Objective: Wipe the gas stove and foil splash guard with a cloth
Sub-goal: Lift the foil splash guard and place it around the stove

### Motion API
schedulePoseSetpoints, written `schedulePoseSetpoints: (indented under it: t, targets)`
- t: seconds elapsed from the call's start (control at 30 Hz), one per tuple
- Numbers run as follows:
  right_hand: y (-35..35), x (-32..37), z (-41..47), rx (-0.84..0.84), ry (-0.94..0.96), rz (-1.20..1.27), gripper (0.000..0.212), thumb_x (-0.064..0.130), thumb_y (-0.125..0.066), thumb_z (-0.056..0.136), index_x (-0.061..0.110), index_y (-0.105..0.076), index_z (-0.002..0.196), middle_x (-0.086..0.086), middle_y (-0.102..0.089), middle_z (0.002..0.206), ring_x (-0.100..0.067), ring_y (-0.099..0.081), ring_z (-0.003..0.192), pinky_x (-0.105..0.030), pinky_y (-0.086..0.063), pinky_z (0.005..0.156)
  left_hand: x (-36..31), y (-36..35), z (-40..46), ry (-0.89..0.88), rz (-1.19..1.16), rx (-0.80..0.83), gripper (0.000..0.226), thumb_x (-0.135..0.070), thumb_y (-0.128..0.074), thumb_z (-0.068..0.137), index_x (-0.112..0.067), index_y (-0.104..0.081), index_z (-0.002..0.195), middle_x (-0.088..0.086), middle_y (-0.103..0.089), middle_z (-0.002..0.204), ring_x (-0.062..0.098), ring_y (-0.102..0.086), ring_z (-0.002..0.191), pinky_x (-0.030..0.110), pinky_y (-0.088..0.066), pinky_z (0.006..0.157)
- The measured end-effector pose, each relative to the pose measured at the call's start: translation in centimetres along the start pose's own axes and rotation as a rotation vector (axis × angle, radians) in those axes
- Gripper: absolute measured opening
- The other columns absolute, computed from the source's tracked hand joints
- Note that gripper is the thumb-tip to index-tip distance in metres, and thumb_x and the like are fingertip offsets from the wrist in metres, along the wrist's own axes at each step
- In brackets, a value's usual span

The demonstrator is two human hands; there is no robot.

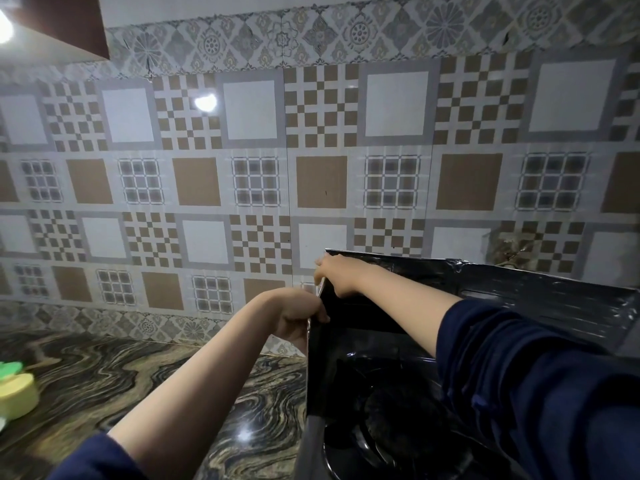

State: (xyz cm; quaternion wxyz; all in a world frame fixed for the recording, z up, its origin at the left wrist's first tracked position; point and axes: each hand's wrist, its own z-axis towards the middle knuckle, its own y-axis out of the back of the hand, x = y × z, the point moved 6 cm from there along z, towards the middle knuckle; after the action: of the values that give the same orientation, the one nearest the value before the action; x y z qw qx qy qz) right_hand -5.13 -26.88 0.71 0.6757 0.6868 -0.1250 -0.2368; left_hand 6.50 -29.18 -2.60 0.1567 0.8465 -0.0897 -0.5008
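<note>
A: Where's the foil splash guard point(502, 299)?

B: Lower right of the frame, standing round the gas stove point(374, 441), dark and shiny. Its left panel edge runs down the middle of the frame.

A: Hands?

B: We see the left hand point(298, 317) curled round that left edge, fingers pinching it. The right hand point(337, 275) is just above, at the top corner, fingers wrapped over the edge too.

A: Cloth?

B: We can't find one. Could be bunched under a hand, but the frame's too dark and blurred there to say.

A: Handling?

B: We'd judge it light, thin and floppy; it creases and tears easily. Hold it by the folded edge, as both hands do now, and wipe with light pressure.

A: Anything else?

B: Yellow-green tub point(15, 393) at the left edge on the marbled counter point(138, 375); patterned wall tiles point(311, 150) behind.
</note>
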Motion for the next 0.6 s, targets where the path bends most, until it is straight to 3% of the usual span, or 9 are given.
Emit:
schedulePoseSetpoints:
  t: [0.07, 0.13, 0.23, 0.3, 0.37, 0.5, 0.6]
  targets:
    - [0.2, 0.2, -0.6, -0.009, -0.024, 0.026, 0.072, -0.011, -0.051, 0.08, 0.02, -0.037, 0.143, -0.011, -0.012, 0.16, -0.035, -0.022, 0.144, -0.039, -0.039, 0.105, 0.0, -0.4, -0.2, 0.034, 0.005, 0.016, 0.015, -0.007, -0.036, 0.1, -0.005, -0.048, 0.109, 0.013, -0.057, 0.102, 0.032, -0.062, 0.085, 0.053, -0.05, 0.088]
    - [0.5, 0.4, -1.4, -0.031, -0.052, 0.074, 0.082, -0.011, -0.051, 0.08, 0.021, -0.021, 0.15, -0.008, 0.002, 0.161, -0.033, -0.015, 0.146, -0.037, -0.036, 0.106, 0.0, -0.4, -0.3, 0.06, 0.029, 0.005, 0.016, -0.014, -0.041, 0.1, -0.005, -0.048, 0.111, 0.012, -0.057, 0.102, 0.033, -0.06, 0.092, 0.053, -0.049, 0.092]
    - [0.5, 0.6, -2.0, -0.033, -0.077, 0.091, 0.085, -0.007, -0.053, 0.081, 0.014, -0.011, 0.152, -0.01, 0.002, 0.161, -0.027, -0.007, 0.148, -0.037, -0.02, 0.117, -0.1, 0.5, -0.7, 0.065, 0.066, -0.101, 0.013, -0.019, -0.051, 0.097, -0.007, -0.052, 0.102, 0.011, -0.059, 0.098, 0.027, -0.061, 0.085, 0.047, -0.054, 0.072]
    - [0.5, 0.6, -2.4, -0.036, -0.108, 0.099, 0.082, -0.003, -0.054, 0.082, 0.01, -0.012, 0.152, -0.013, 0.0, 0.161, -0.026, -0.006, 0.149, -0.039, -0.017, 0.12, -0.2, 1.3, -1.1, 0.068, 0.097, -0.178, 0.021, -0.021, -0.056, 0.094, -0.006, -0.052, 0.109, 0.013, -0.061, 0.097, 0.028, -0.062, 0.083, 0.044, -0.053, 0.063]
    - [0.5, 0.4, -2.7, -0.049, -0.139, 0.111, 0.076, 0.004, -0.053, 0.086, 0.006, -0.013, 0.151, -0.015, -0.003, 0.16, -0.028, -0.007, 0.148, -0.041, -0.016, 0.12, -0.3, 2.1, -1.6, 0.054, 0.145, -0.247, 0.029, -0.023, -0.058, 0.092, -0.004, -0.052, 0.113, 0.016, -0.063, 0.098, 0.03, -0.063, 0.085, 0.045, -0.055, 0.067]
    - [0.9, 0.5, -3.7, -0.097, -0.187, 0.137, 0.069, 0.018, -0.049, 0.093, 0.002, -0.014, 0.149, -0.017, -0.01, 0.159, -0.03, -0.012, 0.147, -0.043, -0.017, 0.12, -0.4, 3.1, -2.6, 0.018, 0.211, -0.343, 0.043, -0.025, -0.061, 0.088, 0.0, -0.049, 0.121, 0.022, -0.059, 0.118, 0.04, -0.059, 0.107, 0.054, -0.05, 0.092]
    - [1.2, 0.6, -4.5, -0.109, -0.205, 0.143, 0.068, 0.024, -0.048, 0.094, 0.001, -0.016, 0.149, -0.017, -0.014, 0.158, -0.03, -0.015, 0.147, -0.044, -0.018, 0.119, -0.8, 3.2, -3.7, -0.024, 0.257, -0.41, 0.05, -0.027, -0.06, 0.089, 0.002, -0.044, 0.126, 0.022, -0.056, 0.121, 0.039, -0.058, 0.106, 0.047, -0.05, 0.087]
